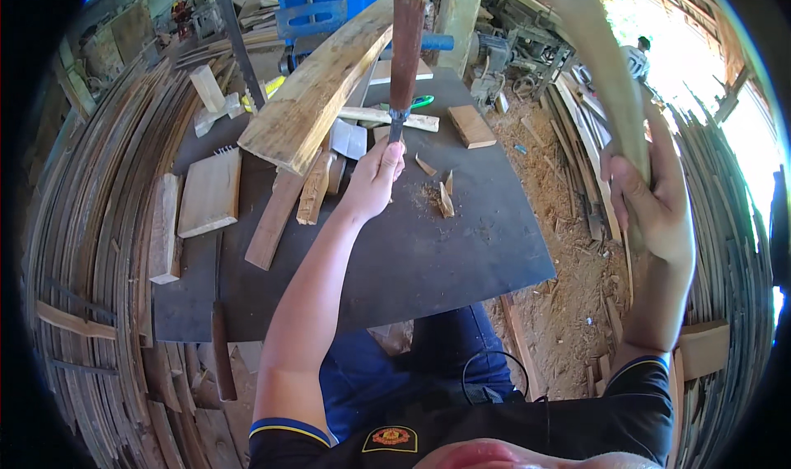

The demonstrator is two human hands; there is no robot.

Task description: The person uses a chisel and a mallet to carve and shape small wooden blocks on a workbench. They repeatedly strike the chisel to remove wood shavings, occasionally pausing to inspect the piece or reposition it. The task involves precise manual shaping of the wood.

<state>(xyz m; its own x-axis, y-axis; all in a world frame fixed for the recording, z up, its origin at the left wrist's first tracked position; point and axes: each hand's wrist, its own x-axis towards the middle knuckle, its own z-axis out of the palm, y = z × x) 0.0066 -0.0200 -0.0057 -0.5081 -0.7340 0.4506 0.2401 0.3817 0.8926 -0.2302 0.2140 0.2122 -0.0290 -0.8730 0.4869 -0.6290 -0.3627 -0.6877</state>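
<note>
My left hand (pixel 379 179) is closed round the metal shank of a chisel (pixel 405 53), above the middle of the dark table (pixel 395 271). The chisel's brown wooden handle points up; its tip is hidden behind the hand. Raised at the right, my right hand (pixel 655 205) grips a pale wooden stick (pixel 608 73), whose upper part is smeared by motion and runs out of view at the top. A thick rough timber (pixel 317 98) slants just left of the chisel. Beyond the left hand lie wood chips (pixel 446 199) and sawdust.
On the table lie a squared board (pixel 210 193), a narrow block (pixel 166 230), a small block (pixel 472 127), narrow strips (pixel 284 213) and a green-handled tool (pixel 422 101). A wooden handle (pixel 221 354) overhangs the front edge. Timber stacks flank both sides; a person (pixel 637 59) is far right.
</note>
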